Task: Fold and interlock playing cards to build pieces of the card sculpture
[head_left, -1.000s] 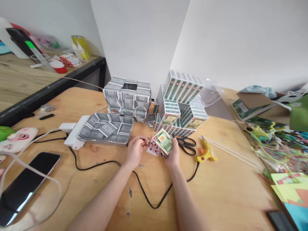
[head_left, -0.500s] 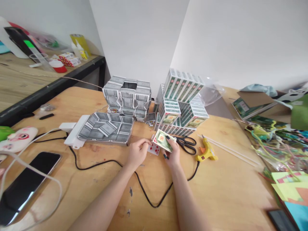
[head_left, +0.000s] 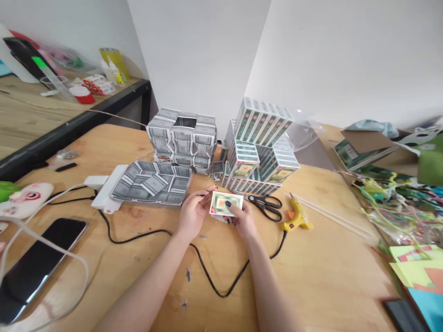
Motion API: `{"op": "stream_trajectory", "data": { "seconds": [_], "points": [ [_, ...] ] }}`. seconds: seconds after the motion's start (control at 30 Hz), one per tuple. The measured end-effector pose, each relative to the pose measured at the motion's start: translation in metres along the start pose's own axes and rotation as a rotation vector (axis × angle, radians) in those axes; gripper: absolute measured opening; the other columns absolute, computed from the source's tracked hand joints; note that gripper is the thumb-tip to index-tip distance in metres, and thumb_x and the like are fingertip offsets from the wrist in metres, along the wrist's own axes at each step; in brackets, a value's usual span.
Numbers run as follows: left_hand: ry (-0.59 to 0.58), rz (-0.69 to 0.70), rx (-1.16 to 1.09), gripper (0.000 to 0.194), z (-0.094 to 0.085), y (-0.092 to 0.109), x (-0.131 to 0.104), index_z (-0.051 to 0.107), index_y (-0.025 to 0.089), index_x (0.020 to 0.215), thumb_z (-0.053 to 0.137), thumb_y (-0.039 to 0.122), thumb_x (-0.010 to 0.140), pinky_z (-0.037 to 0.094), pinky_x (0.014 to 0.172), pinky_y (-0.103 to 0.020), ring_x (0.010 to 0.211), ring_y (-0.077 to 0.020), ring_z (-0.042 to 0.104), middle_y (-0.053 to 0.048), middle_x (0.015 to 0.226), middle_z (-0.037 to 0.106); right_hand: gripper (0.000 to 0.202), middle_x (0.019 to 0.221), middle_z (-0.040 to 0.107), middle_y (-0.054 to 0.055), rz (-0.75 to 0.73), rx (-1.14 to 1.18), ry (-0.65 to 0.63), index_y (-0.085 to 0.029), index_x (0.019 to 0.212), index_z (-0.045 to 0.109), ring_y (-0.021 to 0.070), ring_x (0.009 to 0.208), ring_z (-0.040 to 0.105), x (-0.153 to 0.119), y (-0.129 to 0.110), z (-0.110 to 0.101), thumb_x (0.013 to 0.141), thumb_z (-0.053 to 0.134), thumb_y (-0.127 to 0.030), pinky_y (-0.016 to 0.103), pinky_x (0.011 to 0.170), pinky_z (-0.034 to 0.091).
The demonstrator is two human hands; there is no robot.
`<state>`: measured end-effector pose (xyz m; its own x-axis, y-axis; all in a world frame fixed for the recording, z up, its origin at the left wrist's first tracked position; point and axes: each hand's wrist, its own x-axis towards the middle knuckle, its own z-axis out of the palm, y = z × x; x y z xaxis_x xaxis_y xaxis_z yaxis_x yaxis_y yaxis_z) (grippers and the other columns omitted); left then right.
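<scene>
A green-and-cream playing card box [head_left: 226, 203] lies level in my right hand [head_left: 245, 220], the thumb on its top face and dark-nailed fingers curled beneath. Below its lower edge shows a sliver of a pale card, mostly hidden. My left hand [head_left: 194, 213] is at the box's left end, fingers curved and apart; I cannot tell whether the fingertips touch it. Just right of the box lie black-handled scissors [head_left: 268, 206]. Behind stands a stack of similar card boxes [head_left: 265, 122]. A shallow tray covered with grey-backed playing cards [head_left: 136, 199] is at the left.
A boxy structure of folded cards [head_left: 185, 136] stands behind the tray. On the right are a yellow glue gun [head_left: 296, 219] and white glue sticks [head_left: 328, 215]. A black cable [head_left: 221, 293] loops across the table near my forearms. A phone [head_left: 38, 267] lies at the left.
My right hand has moved the card box left and turned it level. The diamond card seen under it is now mostly covered. My left hand has gone from a pinch to parted fingers.
</scene>
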<state>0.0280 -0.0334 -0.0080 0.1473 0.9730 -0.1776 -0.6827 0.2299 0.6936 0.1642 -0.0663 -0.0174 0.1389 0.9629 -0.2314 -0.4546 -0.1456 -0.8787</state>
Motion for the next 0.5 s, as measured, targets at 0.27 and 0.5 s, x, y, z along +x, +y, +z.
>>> {"op": "stream_trajectory", "data": {
  "seconds": [0.27, 0.5],
  "points": [
    [0.087, -0.149, -0.078, 0.009, -0.0007, 0.0003, 0.0004, 0.058, 0.016, 0.067, 0.054, 0.012, 0.060, 0.045, 0.070, -0.027, 0.067, -0.0117, 0.058, 0.001, 0.064, 0.058, 0.024, 0.070, 0.064, -0.003, -0.094, 0.109, 0.170, -0.019, 0.077, 0.060, 0.0122, 0.057, 0.058, 0.0054, -0.0028, -0.0063, 0.059, 0.072, -0.027, 0.023, 0.052, 0.046],
    [-0.040, -0.082, 0.052, 0.012, -0.0014, -0.0033, -0.0028, 0.059, 0.014, 0.061, 0.047, 0.014, 0.059, 0.033, 0.050, -0.020, 0.048, -0.0069, 0.039, 0.004, 0.048, 0.042, 0.035, 0.075, 0.065, -0.001, -0.071, 0.217, 0.246, -0.018, 0.089, 0.060, 0.0129, 0.057, 0.060, 0.0059, -0.0037, -0.0050, 0.057, 0.073, -0.027, 0.025, 0.054, 0.049]
  ]
}}
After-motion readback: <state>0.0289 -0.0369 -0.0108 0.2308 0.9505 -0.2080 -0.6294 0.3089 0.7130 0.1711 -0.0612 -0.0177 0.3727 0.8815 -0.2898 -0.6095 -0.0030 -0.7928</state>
